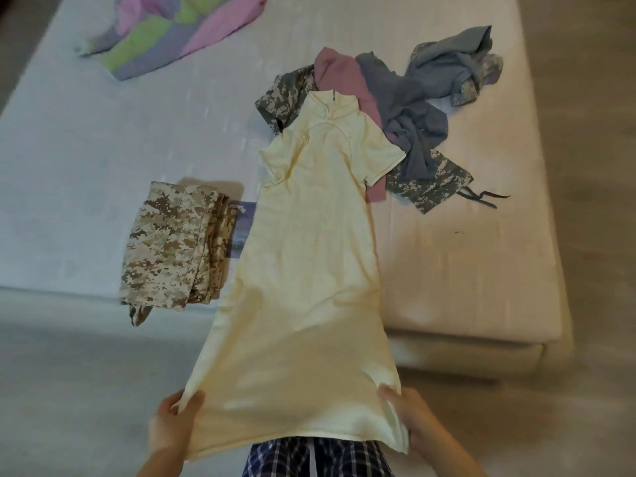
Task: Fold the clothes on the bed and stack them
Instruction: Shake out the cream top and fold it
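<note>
A long cream dress [303, 270] with short sleeves and a high collar lies stretched from the bed's middle out over its near edge. My left hand [172, 425] grips the hem's left corner. At the hem's right corner, my right hand [413, 418] holds the cloth with the thumb on top. The dress's collar end rests on a pile of unfolded clothes [406, 125]: grey camouflage, mauve and blue-grey pieces. A folded tan camouflage garment [175, 249] sits on the bed left of the dress.
The bed [103, 149] has a pale mattress cover. A pink, green and lilac cloth [165, 32] lies at its far left. The bed's right corner [537, 346] borders a wooden floor. Checked trousers [316, 459] show below the hem.
</note>
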